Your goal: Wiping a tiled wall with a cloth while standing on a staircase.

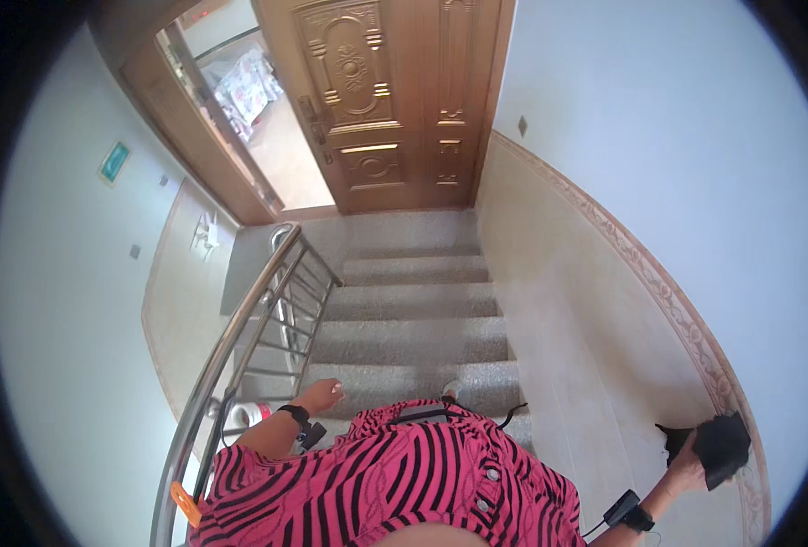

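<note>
My right hand [686, 472] is closed on a black cloth [722, 448], held against or close to the tiled lower wall at the right, by its patterned border strip [657, 284]. My left hand [322, 396] hangs over the stairs beside the railing, its fingers curled; nothing shows in it. Each wrist wears a black strap with a small device. Under my left forearm, by the railing, is a white roll-like thing with a red part [250, 414], partly hidden.
Grey stone steps [411, 301] lead to a landing before a brown panelled door [370, 102], beside an open doorway. A metal handrail [240, 314] with bars runs along the left, with an orange thing [186, 504] on it. A plain wall stands at right.
</note>
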The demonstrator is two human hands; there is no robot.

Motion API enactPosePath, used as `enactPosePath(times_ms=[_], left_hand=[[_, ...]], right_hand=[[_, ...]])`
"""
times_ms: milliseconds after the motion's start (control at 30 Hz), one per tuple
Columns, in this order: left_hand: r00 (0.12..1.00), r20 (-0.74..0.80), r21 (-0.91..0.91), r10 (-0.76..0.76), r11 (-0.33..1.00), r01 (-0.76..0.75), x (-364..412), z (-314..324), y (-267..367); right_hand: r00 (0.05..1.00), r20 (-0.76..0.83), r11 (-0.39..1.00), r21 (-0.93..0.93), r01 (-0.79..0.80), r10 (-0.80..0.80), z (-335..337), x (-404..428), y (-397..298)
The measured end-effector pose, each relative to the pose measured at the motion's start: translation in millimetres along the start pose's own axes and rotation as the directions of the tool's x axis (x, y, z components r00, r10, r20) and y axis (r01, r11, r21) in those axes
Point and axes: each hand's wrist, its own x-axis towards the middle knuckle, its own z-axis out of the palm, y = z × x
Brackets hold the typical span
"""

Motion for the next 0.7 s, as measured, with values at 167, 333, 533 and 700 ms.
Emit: enactPosePath(times_ms=[167,333,533,700], left_hand=[[0.998,0.059,0.114,0.037,0.993,-0.044,97.1,16.8,24.1],[0.978,0.202,0.063,0.056,0.996,-0.07,150.3,-9.1,78.7],[0.989,0.132,-0.117,0.066,0.992,-0.05,160.0,-15.5,84.4],[0.95,0.305,0.17,0.069,0.977,-0.126,127.6,-31.1,66.6]], right_hand=[[0.983,-0.184,0.995,0.096,0.013,0.005,21.8,8.1,-25.1],[0.994,-0.107,0.993,0.115,-0.018,0.03,2.3,21.8,-41.7],[0.993,0.007,0.984,0.132,0.118,-0.12,2.1,36.4,-65.4],[0.993,0.106,0.972,0.224,-0.067,0.044,7.2,21.3,-38.0]])
